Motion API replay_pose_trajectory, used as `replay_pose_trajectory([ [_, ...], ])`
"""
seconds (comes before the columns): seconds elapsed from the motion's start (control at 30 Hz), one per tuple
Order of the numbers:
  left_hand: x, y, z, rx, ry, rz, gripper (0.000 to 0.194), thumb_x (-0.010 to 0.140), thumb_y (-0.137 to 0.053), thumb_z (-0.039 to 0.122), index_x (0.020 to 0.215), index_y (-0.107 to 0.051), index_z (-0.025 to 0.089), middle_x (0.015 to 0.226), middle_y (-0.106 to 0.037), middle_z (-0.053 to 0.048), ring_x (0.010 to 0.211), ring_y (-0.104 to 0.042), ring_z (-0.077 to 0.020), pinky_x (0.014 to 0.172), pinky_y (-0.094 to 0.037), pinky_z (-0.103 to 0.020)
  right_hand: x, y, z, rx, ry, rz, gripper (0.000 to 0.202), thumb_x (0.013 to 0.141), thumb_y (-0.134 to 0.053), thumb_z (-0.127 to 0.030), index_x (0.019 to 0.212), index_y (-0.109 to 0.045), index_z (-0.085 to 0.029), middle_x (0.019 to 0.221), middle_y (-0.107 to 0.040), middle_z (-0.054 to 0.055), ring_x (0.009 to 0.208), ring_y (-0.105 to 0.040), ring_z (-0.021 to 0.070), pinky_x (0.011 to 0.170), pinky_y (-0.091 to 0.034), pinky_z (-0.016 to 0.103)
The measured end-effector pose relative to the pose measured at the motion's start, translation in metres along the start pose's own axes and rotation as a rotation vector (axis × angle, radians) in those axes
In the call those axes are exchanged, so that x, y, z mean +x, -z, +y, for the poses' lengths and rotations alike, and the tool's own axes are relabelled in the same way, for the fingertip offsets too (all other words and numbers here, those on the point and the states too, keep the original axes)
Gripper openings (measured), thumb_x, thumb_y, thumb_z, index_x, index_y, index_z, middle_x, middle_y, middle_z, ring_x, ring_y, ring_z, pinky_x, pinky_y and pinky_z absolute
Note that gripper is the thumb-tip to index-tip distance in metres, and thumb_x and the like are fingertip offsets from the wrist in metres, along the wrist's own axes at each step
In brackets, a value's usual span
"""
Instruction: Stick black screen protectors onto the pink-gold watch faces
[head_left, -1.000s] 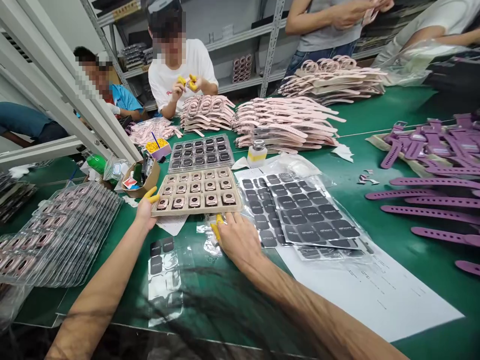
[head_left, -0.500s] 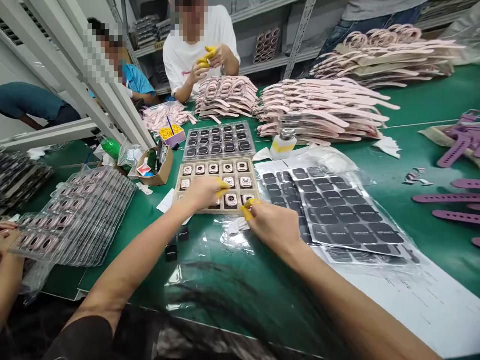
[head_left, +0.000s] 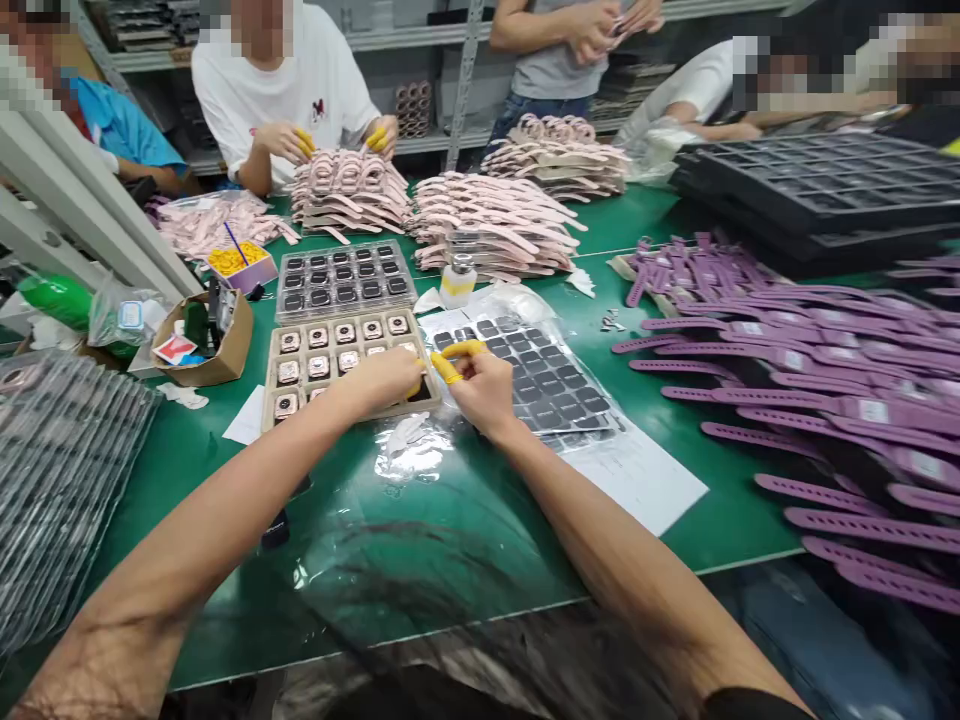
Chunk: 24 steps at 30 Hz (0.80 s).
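My left hand [head_left: 386, 380] is curled over the front right of the tray [head_left: 303, 350], my right hand [head_left: 484, 390] bunched beside it; whether either grips anything, I cannot tell. Watches [head_left: 345, 332] fill the back row; the dark corner slot [head_left: 418, 391] looks unfinished.

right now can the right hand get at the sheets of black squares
Probably yes: the right hand is close beside the sheets of black squares, and nothing visible stands between them.
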<state>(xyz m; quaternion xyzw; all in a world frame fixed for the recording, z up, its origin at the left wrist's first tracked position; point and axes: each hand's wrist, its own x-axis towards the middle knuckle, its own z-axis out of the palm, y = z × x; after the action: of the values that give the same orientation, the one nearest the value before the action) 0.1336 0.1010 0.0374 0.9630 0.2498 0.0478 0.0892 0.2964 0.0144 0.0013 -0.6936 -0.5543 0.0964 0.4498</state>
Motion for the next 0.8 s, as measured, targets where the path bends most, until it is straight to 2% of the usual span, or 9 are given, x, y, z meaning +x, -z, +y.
replay_pose_trajectory([
  [0.07,-0.029,0.001,0.000,-0.087,0.082,0.112,0.025,0.101,-0.055,0.018,0.105,-0.077,0.006,0.103,-0.077,-0.020,0.096,-0.073,-0.0279,0.089,-0.056,-0.038,-0.007,-0.001,-0.017,0.081,0.079,-0.048,0.020,0.098,-0.063,-0.036,0.096,-0.072,-0.018,0.082,-0.069,0.001,0.069,-0.057,0.0129,0.068,-0.048,0.027],
  [0.17,-0.084,-0.005,0.002,-0.310,0.176,0.282,0.038,0.108,-0.044,0.032,0.121,-0.073,0.011,0.116,-0.078,-0.017,0.100,-0.075,-0.0259,0.088,-0.060,-0.038,-0.022,-0.009,-0.043,0.171,0.238,-0.185,0.029,0.097,-0.070,-0.041,0.119,-0.073,-0.023,0.097,-0.072,0.001,0.077,-0.063,0.0129,0.071,-0.053,0.026],
  [0.23,-0.114,-0.015,0.007,-0.941,0.363,0.467,0.038,0.095,-0.071,0.048,0.113,-0.077,0.015,0.110,-0.080,-0.013,0.096,-0.075,-0.0255,0.088,-0.062,-0.037,-0.033,-0.020,-0.054,0.241,0.353,-0.329,0.034,0.093,-0.076,-0.040,0.123,-0.072,-0.025,0.099,-0.073,0.001,0.081,-0.065,0.0138,0.074,-0.056,0.027],
  [0.33,-0.139,-0.027,0.016,-1.474,0.618,0.588,0.053,0.060,-0.101,0.051,0.093,-0.081,0.016,0.093,-0.080,-0.008,0.081,-0.073,-0.0220,0.072,-0.061,-0.030,-0.050,-0.039,-0.062,0.307,0.391,-0.402,0.023,0.097,-0.070,-0.026,0.119,-0.073,-0.023,0.099,-0.073,0.003,0.085,-0.066,0.0157,0.079,-0.058,0.031],
  [0.4,-0.142,-0.030,0.021,-1.599,0.679,0.600,0.056,0.048,-0.106,0.050,0.086,-0.082,0.016,0.087,-0.079,-0.007,0.075,-0.069,-0.0185,0.064,-0.058,-0.026,-0.061,-0.048,-0.063,0.323,0.333,-0.333,0.017,0.098,-0.067,-0.024,0.114,-0.074,-0.023,0.097,-0.073,0.003,0.084,-0.066,0.0161,0.078,-0.059,0.031],
  [0.53,-0.140,-0.029,0.026,-1.709,0.671,0.562,0.058,0.043,-0.107,0.052,0.082,-0.084,0.016,0.081,-0.077,-0.005,0.072,-0.064,-0.0139,0.062,-0.057,-0.022,-0.076,-0.052,-0.058,0.401,0.317,-0.236,0.022,0.101,-0.066,-0.034,0.119,-0.071,-0.024,0.094,-0.070,0.003,0.079,-0.065,0.0157,0.074,-0.062,0.032],
  [0.63,-0.141,-0.027,0.025,-1.739,0.693,0.467,0.054,0.047,-0.107,0.050,0.079,-0.083,0.014,0.075,-0.074,-0.005,0.069,-0.061,-0.0122,0.057,-0.052,-0.019,-0.078,-0.050,-0.055,0.436,0.412,-0.271,0.027,0.102,-0.062,-0.031,0.128,-0.066,-0.024,0.114,-0.068,0.008,0.085,-0.067,0.0154,0.078,-0.064,0.034],
  [0.7,-0.143,-0.025,0.024,-1.744,0.699,0.377,0.052,0.048,-0.107,0.048,0.076,-0.082,0.013,0.072,-0.071,-0.004,0.066,-0.059,-0.0114,0.053,-0.048,-0.018,-0.076,-0.045,-0.055,0.456,0.447,-0.317,0.023,0.102,-0.062,-0.031,0.123,-0.067,-0.026,0.123,-0.066,0.010,0.094,-0.068,0.0170,0.083,-0.063,0.036],
  [0.8,-0.145,-0.018,0.022,-1.764,0.697,0.304,0.054,0.052,-0.105,0.051,0.077,-0.078,0.013,0.073,-0.068,-0.003,0.063,-0.056,-0.0097,0.053,-0.046,-0.019,-0.064,-0.027,-0.056,0.592,0.341,-0.383,0.012,0.101,-0.064,-0.040,0.101,-0.066,-0.028,0.111,-0.068,0.006,0.096,-0.068,0.0189,0.079,-0.061,0.036],
])
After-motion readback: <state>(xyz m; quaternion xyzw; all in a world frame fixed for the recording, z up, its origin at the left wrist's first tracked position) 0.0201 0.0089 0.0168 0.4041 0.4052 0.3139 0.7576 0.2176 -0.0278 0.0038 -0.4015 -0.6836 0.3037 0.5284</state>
